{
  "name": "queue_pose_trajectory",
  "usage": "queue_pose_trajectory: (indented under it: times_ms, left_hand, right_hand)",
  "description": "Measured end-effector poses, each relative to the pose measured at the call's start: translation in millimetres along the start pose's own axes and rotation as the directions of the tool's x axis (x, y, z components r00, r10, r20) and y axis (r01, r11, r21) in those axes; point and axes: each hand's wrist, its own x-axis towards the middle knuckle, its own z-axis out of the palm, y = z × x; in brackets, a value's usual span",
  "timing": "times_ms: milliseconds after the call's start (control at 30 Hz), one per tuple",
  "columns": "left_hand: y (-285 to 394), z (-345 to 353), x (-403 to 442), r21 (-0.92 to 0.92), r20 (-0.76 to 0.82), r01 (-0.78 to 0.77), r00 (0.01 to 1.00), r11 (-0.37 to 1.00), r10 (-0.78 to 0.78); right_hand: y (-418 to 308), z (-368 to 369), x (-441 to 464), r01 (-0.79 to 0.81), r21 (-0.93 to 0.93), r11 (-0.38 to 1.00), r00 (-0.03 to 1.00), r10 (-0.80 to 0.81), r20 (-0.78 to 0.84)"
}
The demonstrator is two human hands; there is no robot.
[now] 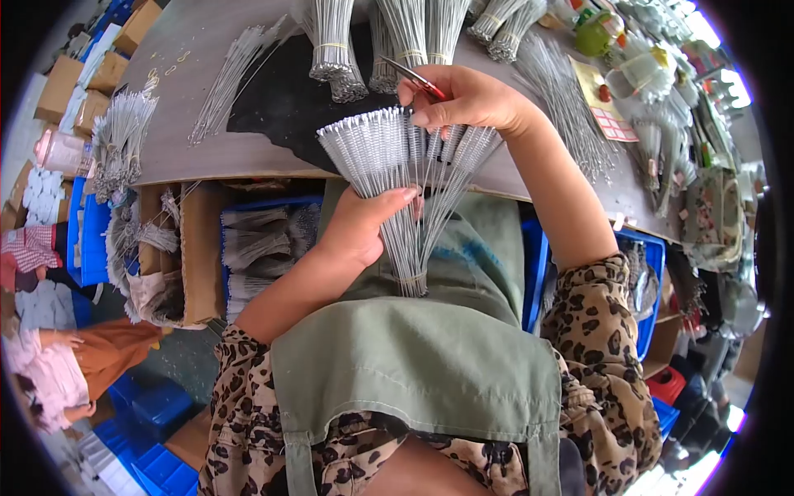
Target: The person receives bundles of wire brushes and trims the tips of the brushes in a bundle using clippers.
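My left hand (pixel 361 225) is wrapped round a fanned bundle of thin wire brushes (pixel 364 142), thumb across the front. The white bristle heads spread out at the top, and a band ties the wire ends together near my apron. Above the right part of the fan, my right hand (pixel 473 97) grips a slim pointed metal tool with red on its handle (pixel 423 83); its exact kind I cannot make out. The tool's tip points up and left, away from the brushes. The fingertips of this hand are close to the bristle heads, partly hiding them.
Tied wire bundles (pixel 332 37) stand at the table's back, by a black mat (pixel 273 107). Loose wire brushes lie left (pixel 231 78) and right (pixel 562 107). Blue bins (pixel 653 281) sit under the table edge. Another person in pink (pixel 50 372) is at far left.
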Motion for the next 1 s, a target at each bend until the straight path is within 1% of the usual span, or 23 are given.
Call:
queue_pose_trajectory:
  times_ms: [67,100,200,233,333,433,467,533,567,633,733,833,933,1000]
  left_hand:
    - [0,-1,0,-0.003,0.006,-0.001,1.000,1.000,0.001]
    - [0,-1,1,0.009,0.000,0.005,1.000,1.000,-0.005]
    - [0,0,2,0.033,-0.011,0.021,1.000,0.999,-0.021]
    - [0,0,2,0.034,-0.010,0.027,1.000,0.999,-0.027]
    - [-2,-1,3,0.045,-0.015,0.031,0.999,0.998,-0.031]
    - [-1,2,2,0.042,-0.019,0.028,0.999,0.999,-0.027]
    - [0,3,2,0.037,-0.020,0.028,0.999,0.999,-0.027]
    - [1,3,2,0.046,0.027,0.041,0.999,0.998,-0.042]
    - [2,3,2,0.052,0.050,0.047,0.998,0.998,-0.049]
    - [1,3,3,0.046,0.041,0.046,0.998,0.998,-0.048]
    - [-1,1,4,0.044,0.046,0.035,0.998,0.998,-0.037]
    - [-2,4,4,0.045,0.026,0.030,0.999,0.999,-0.031]
    - [-1,5,4,0.085,0.003,0.041,0.999,0.996,-0.041]
    - [1,4,3,0.097,-0.005,0.042,0.999,0.994,-0.042]
  right_hand:
    - [3,-1,1,0.007,0.014,1.000,1.000,-0.007,0.018]
    - [5,-4,1,0.000,-0.019,1.000,0.999,0.001,0.048]
    - [6,-2,0,0.064,-0.028,0.998,0.998,-0.064,0.001]
    - [7,-1,2,0.089,-0.016,0.996,0.996,-0.088,0.016]
    - [7,-6,1,0.122,-0.063,0.991,0.988,-0.115,0.104]
    - [9,-2,-1,0.073,-0.026,0.997,0.996,-0.074,-0.049]
    - [9,-2,-1,0.063,-0.041,0.997,0.997,-0.065,-0.037]
    - [7,-2,-1,0.043,-0.069,0.997,0.999,-0.044,-0.012]
    - [7,-3,-2,0.051,-0.095,0.994,0.998,-0.053,-0.025]
    - [7,-4,-3,0.067,-0.150,0.986,0.996,-0.075,-0.049]
    - [7,-2,-7,0.090,-0.022,0.996,0.995,-0.091,-0.038]
    - [12,-6,-8,0.113,-0.045,0.993,0.994,-0.113,-0.003]
    - [8,-2,-12,0.124,-0.127,0.984,0.983,-0.139,-0.121]
    - [9,-1,-10,0.108,-0.096,0.990,0.990,-0.116,-0.081]
